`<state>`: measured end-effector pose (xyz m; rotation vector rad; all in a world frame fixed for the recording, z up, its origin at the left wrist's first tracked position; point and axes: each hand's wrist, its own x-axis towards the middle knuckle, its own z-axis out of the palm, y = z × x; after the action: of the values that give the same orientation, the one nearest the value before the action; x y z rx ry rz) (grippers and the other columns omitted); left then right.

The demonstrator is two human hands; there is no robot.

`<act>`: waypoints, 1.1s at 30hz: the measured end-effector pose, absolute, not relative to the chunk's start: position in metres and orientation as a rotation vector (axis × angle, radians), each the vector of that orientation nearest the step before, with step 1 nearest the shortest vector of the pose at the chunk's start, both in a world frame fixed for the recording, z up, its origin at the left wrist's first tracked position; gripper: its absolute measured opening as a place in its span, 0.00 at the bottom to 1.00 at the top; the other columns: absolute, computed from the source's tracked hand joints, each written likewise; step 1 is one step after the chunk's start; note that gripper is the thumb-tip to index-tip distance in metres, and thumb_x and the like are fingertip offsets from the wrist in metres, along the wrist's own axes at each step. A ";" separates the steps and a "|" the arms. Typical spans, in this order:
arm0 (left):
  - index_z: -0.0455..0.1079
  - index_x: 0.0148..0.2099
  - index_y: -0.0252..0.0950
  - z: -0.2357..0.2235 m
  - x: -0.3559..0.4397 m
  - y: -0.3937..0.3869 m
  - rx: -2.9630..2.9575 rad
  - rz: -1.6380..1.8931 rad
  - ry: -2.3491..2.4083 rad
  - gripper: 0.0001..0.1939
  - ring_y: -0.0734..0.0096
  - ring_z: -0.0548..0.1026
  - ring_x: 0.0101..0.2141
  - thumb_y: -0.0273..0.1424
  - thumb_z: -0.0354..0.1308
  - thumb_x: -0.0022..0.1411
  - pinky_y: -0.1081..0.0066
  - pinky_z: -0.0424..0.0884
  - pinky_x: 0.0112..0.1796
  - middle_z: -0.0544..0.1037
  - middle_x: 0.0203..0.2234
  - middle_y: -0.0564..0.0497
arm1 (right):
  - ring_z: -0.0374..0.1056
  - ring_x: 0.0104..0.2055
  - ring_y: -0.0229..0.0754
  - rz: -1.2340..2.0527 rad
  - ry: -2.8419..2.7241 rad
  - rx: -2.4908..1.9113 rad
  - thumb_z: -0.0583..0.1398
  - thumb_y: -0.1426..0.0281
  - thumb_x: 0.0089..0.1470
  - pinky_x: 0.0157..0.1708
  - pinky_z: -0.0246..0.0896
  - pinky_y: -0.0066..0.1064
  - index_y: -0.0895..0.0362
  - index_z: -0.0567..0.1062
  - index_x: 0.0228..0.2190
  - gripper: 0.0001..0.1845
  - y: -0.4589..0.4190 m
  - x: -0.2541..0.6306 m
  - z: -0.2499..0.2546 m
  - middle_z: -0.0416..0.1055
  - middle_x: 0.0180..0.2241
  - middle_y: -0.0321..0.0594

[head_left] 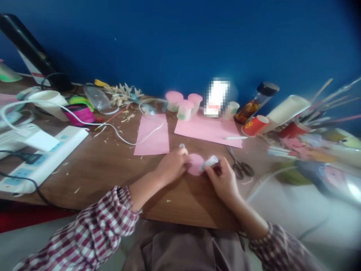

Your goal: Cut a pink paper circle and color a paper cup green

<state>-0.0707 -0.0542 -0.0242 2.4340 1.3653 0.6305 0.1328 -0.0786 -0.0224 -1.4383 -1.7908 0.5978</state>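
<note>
- Checked dark red and white sleeves (98,222) are closest, with brown cloth on the lap (183,248) between them.
- Left hand (175,165) pinches the left edge of a small, flat, round pink paper piece (195,165). A little pale cap-like thing (182,145) pokes up by its fingers; I can't tell if the hand holds it.
- Right hand (224,178) has its fingers closed around a short white plastic tube (212,161). One end of the tube is at the right side of the round piece.
- Both things are over the brown wooden bench (101,169), near its front edge.
- The round piece looks very light and thin, so it may bend or tear. It is best to pinch it by the rim.
- The tube looks light, hard and smooth. It could roll or slip, so wrap fingers around its middle.
- Black-handled scissors (237,163) lie just past the right hand. Two pink paper sheets (152,139) (208,130) lie farther back.
- A red paper cup (256,126) has a yellow mark, too blurry to read. I can't read any words on the tube.
</note>
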 end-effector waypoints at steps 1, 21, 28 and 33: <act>0.74 0.40 0.39 -0.025 -0.071 -0.054 2.437 0.639 1.364 0.09 0.65 0.71 0.38 0.29 0.53 0.62 0.66 0.68 0.38 0.71 0.36 0.47 | 0.68 0.32 0.42 0.586 -1.813 -1.438 0.60 0.62 0.54 0.34 0.65 0.32 0.55 0.70 0.41 0.14 -0.079 0.132 -0.024 0.73 0.33 0.39; 0.76 0.39 0.37 -0.021 -0.071 -0.055 2.400 0.582 1.378 0.12 0.66 0.70 0.37 0.29 0.51 0.61 0.68 0.67 0.39 0.71 0.36 0.47 | 0.67 0.37 0.45 0.433 -2.088 -1.246 0.61 0.68 0.54 0.38 0.64 0.34 0.51 0.72 0.44 0.14 -0.081 0.129 -0.025 0.71 0.36 0.39; 0.76 0.37 0.37 -0.022 -0.071 -0.055 2.374 0.609 1.368 0.12 0.67 0.70 0.36 0.31 0.50 0.63 0.68 0.66 0.38 0.71 0.36 0.47 | 0.67 0.37 0.46 0.448 -2.124 -1.237 0.61 0.70 0.54 0.39 0.63 0.35 0.51 0.72 0.42 0.12 -0.080 0.128 -0.023 0.71 0.35 0.39; 0.76 0.38 0.38 -0.020 -0.070 -0.056 2.374 0.584 1.364 0.13 0.68 0.69 0.36 0.31 0.50 0.63 0.68 0.66 0.39 0.70 0.36 0.47 | 0.67 0.37 0.44 0.482 -2.065 -1.254 0.61 0.71 0.54 0.39 0.63 0.33 0.51 0.72 0.41 0.11 -0.082 0.127 -0.023 0.71 0.35 0.38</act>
<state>-0.0702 -0.0559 -0.0200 2.3740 1.3642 0.5843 0.1273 -0.0816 -0.0234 -1.2543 -2.0649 0.4817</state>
